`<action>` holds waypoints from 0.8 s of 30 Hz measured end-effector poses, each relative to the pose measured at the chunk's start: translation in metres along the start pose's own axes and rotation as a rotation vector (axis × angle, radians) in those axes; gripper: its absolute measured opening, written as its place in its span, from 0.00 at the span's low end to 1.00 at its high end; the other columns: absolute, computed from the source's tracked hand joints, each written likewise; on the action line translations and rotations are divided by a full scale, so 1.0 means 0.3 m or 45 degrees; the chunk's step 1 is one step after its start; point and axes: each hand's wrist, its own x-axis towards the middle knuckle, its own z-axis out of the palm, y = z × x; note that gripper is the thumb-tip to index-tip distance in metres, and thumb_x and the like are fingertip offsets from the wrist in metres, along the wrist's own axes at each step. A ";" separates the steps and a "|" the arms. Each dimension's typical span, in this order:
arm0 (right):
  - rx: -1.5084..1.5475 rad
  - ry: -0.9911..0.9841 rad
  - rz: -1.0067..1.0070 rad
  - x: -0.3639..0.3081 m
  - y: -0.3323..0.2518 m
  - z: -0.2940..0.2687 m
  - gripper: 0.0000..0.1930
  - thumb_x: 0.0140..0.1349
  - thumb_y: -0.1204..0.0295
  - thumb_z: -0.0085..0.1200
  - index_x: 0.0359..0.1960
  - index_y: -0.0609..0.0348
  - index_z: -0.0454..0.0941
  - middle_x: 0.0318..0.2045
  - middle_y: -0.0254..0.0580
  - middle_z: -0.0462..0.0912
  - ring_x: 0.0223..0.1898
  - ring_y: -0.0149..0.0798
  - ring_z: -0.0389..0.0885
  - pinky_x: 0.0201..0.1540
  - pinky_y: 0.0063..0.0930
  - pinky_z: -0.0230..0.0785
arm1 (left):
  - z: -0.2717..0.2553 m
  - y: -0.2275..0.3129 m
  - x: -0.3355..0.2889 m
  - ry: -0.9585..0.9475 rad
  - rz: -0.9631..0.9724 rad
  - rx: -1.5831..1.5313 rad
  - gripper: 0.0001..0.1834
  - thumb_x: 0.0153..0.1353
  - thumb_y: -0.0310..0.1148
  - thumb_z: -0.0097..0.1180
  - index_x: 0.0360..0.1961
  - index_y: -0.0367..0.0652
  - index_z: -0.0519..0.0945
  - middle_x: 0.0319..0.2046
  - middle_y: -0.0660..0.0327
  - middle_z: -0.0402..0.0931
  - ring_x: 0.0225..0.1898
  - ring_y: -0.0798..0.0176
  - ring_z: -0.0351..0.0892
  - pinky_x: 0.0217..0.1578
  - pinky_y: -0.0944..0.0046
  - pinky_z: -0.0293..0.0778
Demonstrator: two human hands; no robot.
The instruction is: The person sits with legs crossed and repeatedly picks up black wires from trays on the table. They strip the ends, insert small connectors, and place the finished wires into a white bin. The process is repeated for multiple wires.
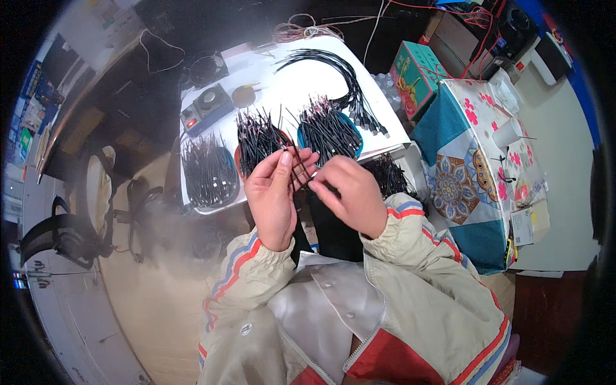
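Right hand (350, 192): fingertips curl away from the camera, so the pinch point cannot be seen; whether they clamp the thin black wire (299, 163) or only touch it is unclear. Left hand (274, 192): the wire's lower run is lost behind its thumb. Just beyond the grip, the heaped wire pieces (260, 138) are too fine to separate, their tray mostly covered. Below the grip, a dark item on the lap is hidden by both wrists.

Bright, even light — fisheye bending, black vignette, hazy lower left.
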 end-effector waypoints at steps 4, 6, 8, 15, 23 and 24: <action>-0.133 -0.035 -0.038 -0.044 -0.064 0.001 0.08 0.55 0.71 0.62 0.30 0.60 0.76 0.32 0.43 0.76 0.35 0.46 0.78 0.35 0.36 0.71 | 0.018 0.010 -0.060 -0.033 0.031 0.110 0.12 0.70 0.30 0.50 0.44 0.29 0.77 0.35 0.51 0.82 0.38 0.58 0.84 0.42 0.62 0.81; -0.081 -0.042 -0.088 -0.053 -0.077 -0.017 0.08 0.55 0.71 0.63 0.31 0.60 0.77 0.32 0.43 0.77 0.33 0.45 0.78 0.34 0.34 0.71 | 0.015 0.015 -0.080 -0.064 0.098 0.233 0.11 0.70 0.29 0.51 0.43 0.30 0.78 0.34 0.54 0.82 0.36 0.62 0.83 0.39 0.66 0.79; 0.178 -0.118 0.104 -0.050 -0.074 -0.051 0.08 0.56 0.71 0.63 0.32 0.61 0.78 0.32 0.42 0.78 0.32 0.39 0.78 0.32 0.28 0.70 | 0.016 0.014 -0.098 -0.070 0.169 0.310 0.11 0.70 0.29 0.51 0.42 0.31 0.78 0.29 0.61 0.80 0.29 0.71 0.78 0.33 0.73 0.73; 1.064 -0.042 0.424 0.003 -0.037 -0.072 0.06 0.62 0.77 0.59 0.39 0.65 0.79 0.32 0.33 0.79 0.33 0.23 0.78 0.35 0.16 0.71 | 0.003 0.034 -0.154 -0.255 -0.170 0.130 0.10 0.69 0.28 0.51 0.43 0.32 0.79 0.26 0.62 0.76 0.21 0.76 0.65 0.21 0.78 0.60; 1.220 -0.120 0.498 -0.022 -0.037 -0.069 0.06 0.64 0.76 0.58 0.38 0.66 0.77 0.31 0.35 0.81 0.32 0.23 0.79 0.36 0.17 0.73 | -0.004 0.031 -0.168 -0.322 -0.163 0.275 0.09 0.69 0.27 0.50 0.43 0.31 0.78 0.26 0.61 0.76 0.21 0.77 0.62 0.21 0.77 0.56; 1.286 -0.120 0.498 -0.025 -0.032 -0.066 0.05 0.64 0.76 0.58 0.38 0.66 0.77 0.31 0.35 0.81 0.33 0.24 0.79 0.36 0.17 0.73 | -0.006 0.034 -0.166 -0.338 -0.213 0.199 0.09 0.69 0.27 0.50 0.43 0.31 0.78 0.26 0.62 0.75 0.21 0.77 0.61 0.21 0.77 0.56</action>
